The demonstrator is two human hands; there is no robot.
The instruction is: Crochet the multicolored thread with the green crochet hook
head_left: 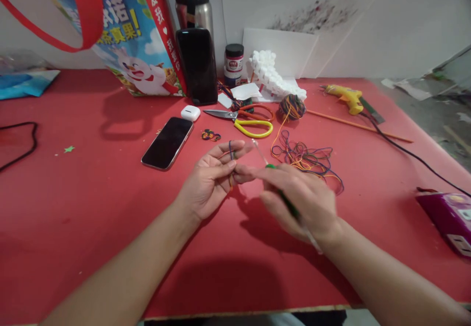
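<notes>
My half-curled left hand (215,176) pinches thin multicoloured yarn (230,148), mostly hidden, above the red counter (110,218); my blurred right hand (303,193) wraps one green-handled crochet hook (289,204). Beyond lie one dark multicoloured yarn ball (292,107) and one loose tangle (303,155).

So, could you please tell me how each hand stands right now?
Left hand: closed in a pinch, holding yarn.
Right hand: closed, holding a green-gripped crochet hook.
</notes>
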